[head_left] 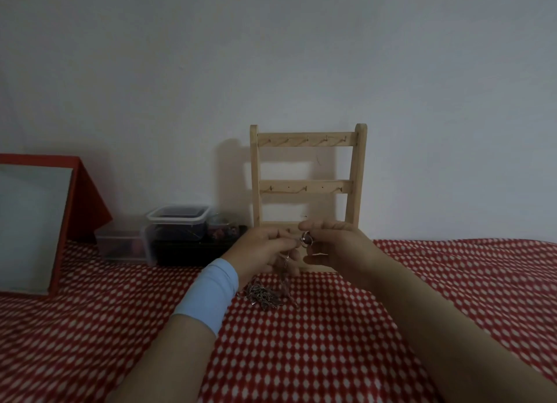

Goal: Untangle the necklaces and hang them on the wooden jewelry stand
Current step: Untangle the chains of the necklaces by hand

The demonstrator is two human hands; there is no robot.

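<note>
A red cloth (331, 342) with white dots covers the surface in front of you. The wooden jewelry stand (307, 140) stands against the pale wall (271, 56), its hooks (326, 137) all bare.

Your hands meet low in front of the stand's bottom rail. Your left hand (262, 249), with the blue wristband (208, 294) behind it, pinches a thin chain (284, 267) between thumb and fingertips. Your right hand (340, 246) curls its fingers round a small silver ring-shaped piece (306, 239), perhaps a pendant or clasp, though the dim light makes that hard to settle. The chain drops from your left fingers to the tangled necklaces (265, 294) lying on the cloth just below your wrists.

To do this step well, hold the ring end steady and let the heap rest its weight on the cloth, not dangle. Draw the chain out slowly and sideways; a hard pull would likely tighten any knot. Feed slack toward the tangle with your left fingers and follow one strand only. Lift it to a top hook once it runs free.

Plastic boxes (177, 218) and a red-framed mirror (33, 221) stand well to your left.
</note>
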